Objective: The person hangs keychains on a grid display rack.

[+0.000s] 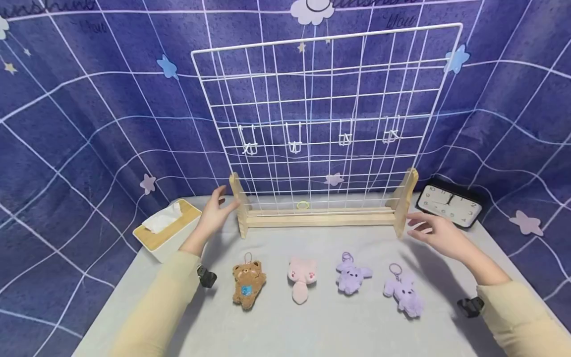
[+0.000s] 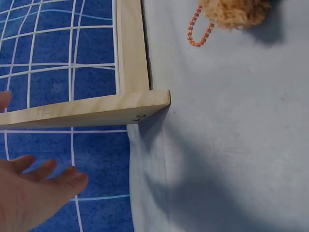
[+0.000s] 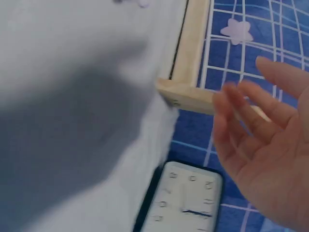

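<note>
A white wire grid rack (image 1: 317, 94) stands upright in a wooden base (image 1: 321, 219). My left hand (image 1: 215, 214) is beside the base's left end board (image 2: 87, 110), thumb and fingers spread; in the left wrist view they lie on opposite sides of the board. At the right end board (image 3: 193, 99), my right hand (image 1: 439, 234) has its fingers loosely bent; whether they touch the wood I cannot tell. Neither hand holds anything. In front of the rack lie a brown bear keychain (image 1: 248, 285), a pink plush charm (image 1: 301, 277) and two purple plush keychains (image 1: 350, 278) (image 1: 407, 297).
Several white hooks (image 1: 294, 144) hang in a row on the grid. A tissue box (image 1: 167, 228) stands at the left, and a black-framed clock (image 1: 450, 202) at the back right. Behind the rack hangs a blue patterned cloth (image 1: 111, 99). A yellowish ring (image 1: 303, 205) shows behind the base.
</note>
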### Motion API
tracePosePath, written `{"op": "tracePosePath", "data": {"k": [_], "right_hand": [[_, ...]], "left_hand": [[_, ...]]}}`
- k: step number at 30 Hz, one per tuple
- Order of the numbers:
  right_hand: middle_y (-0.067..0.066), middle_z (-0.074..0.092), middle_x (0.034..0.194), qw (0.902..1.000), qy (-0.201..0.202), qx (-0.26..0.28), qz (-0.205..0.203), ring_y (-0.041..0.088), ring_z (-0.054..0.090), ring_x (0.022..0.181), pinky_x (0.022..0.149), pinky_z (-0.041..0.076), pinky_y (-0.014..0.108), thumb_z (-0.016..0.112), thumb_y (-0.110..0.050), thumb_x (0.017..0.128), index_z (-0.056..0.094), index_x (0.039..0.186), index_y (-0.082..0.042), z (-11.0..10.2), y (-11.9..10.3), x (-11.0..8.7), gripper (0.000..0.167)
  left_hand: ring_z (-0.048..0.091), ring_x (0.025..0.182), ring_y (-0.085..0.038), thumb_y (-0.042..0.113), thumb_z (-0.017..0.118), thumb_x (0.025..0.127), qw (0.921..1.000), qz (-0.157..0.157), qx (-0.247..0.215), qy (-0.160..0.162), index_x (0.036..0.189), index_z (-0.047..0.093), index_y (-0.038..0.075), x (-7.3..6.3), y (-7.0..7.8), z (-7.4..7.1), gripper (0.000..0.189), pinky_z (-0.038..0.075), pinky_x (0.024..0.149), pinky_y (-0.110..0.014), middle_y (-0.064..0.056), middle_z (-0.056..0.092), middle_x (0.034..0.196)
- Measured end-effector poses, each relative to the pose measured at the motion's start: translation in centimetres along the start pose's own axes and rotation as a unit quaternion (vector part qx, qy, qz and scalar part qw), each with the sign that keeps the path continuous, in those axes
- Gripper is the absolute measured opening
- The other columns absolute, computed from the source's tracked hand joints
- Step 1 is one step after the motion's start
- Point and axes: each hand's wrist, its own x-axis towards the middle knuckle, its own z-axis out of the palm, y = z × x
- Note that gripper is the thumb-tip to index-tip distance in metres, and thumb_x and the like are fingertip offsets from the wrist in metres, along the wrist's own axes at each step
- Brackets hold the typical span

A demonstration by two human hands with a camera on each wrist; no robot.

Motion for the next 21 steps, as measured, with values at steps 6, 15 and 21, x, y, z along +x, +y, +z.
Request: {"op": "tracePosePath", "data": {"k": [6, 15, 21], "right_hand": [[0.017, 0.072, 0.110, 0.9966, -0.049, 0.066, 0.000, 0.020, 0.070, 0.092, 0.078, 0.056, 0.024, 0.070, -0.008, 0.095, 0.066, 0.126, 0.009, 1.0, 1.8, 0.2, 0.035], [0.016, 0.074, 0.107, 0.9861, -0.138, 0.084, -0.037, 0.020, 0.069, 0.092, 0.083, 0.056, 0.027, 0.074, -0.010, 0.093, 0.072, 0.115, 0.007, 2.3, 2.0, 0.8, 0.028], [0.009, 0.075, 0.094, 0.9811, -0.168, 0.091, -0.031, 0.014, 0.067, 0.084, 0.079, 0.055, 0.026, 0.077, -0.010, 0.091, 0.073, 0.107, 0.004, 3.4, 2.9, -0.1, 0.022]], "left_hand": [[0.035, 0.141, -0.048, 0.027, 0.065, 0.102, 0.9974, 0.008, -0.071, -0.010, 0.161, 0.020, 0.002, 1.3, -0.2, 0.8, 0.078, 0.034, 0.116, -0.053, -0.027, 0.031, 0.159], [0.046, 0.134, -0.045, 0.013, 0.059, 0.105, 0.9878, 0.012, -0.155, -0.011, 0.155, 0.030, -0.005, 1.5, -0.4, 1.1, 0.061, 0.044, 0.109, -0.045, -0.031, 0.042, 0.151], [0.048, 0.131, -0.038, 0.015, 0.056, 0.106, 0.9853, -0.002, -0.168, -0.029, 0.154, 0.034, -0.002, 2.0, 0.2, 2.1, 0.055, 0.052, 0.095, -0.028, -0.027, 0.045, 0.149]]}}
